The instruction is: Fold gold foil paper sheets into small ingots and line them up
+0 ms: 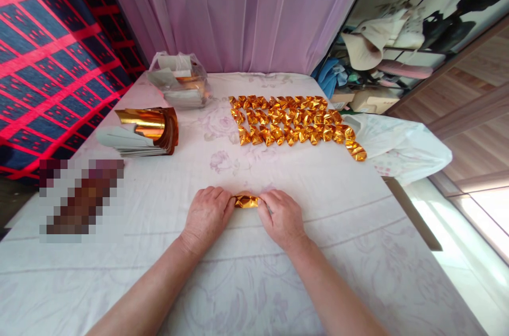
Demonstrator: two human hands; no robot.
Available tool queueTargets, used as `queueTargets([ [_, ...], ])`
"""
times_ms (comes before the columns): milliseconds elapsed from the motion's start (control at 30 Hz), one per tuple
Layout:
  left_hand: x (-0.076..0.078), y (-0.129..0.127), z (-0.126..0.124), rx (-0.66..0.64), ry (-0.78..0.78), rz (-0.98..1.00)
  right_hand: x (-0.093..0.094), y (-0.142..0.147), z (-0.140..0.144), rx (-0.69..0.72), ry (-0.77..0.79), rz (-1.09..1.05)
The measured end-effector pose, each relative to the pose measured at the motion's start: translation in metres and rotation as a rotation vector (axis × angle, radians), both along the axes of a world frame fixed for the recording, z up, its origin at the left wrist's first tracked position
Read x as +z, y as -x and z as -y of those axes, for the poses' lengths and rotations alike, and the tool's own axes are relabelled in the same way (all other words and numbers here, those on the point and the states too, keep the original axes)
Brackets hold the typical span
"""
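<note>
A small folded piece of gold foil paper (246, 201) lies low over the cloth between my two hands. My left hand (209, 214) is closed, thumb and fingers pinching the paper's left end. The right end is pinched by my right hand (283, 215), also closed. Beyond them, several finished-looking gold foil paper pieces (290, 134) sit in three rows, with a few trailing off at the right. To the left stands a curled stack of gold and white paper sheets (159, 132).
A clear plastic bag (178, 81) with more paper stands at the back left. The table (254, 283) has a pale floral cloth. A white plastic bag (405, 145) hangs by the right edge. A shelf with shoes and a hat (363, 47) is beyond. A blurred-out patch (85, 198) lies left.
</note>
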State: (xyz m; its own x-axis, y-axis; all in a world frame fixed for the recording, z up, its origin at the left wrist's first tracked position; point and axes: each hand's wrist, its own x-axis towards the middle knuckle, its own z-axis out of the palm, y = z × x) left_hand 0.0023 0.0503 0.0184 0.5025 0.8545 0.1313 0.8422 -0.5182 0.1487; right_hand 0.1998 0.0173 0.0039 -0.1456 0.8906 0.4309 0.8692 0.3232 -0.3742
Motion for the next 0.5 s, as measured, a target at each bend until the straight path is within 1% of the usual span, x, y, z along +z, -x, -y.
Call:
queueTargets([
  [300,0.0023,-0.0023,0.0005,-0.002,-0.002,-0.022,0.0021,0.0019,0.0005,0.034,-0.026,-0.052],
  [500,0.0028,-0.0028,0.001,-0.009,0.0,-0.032,0.003,0.0011,0.0005,0.072,0.016,-0.086],
])
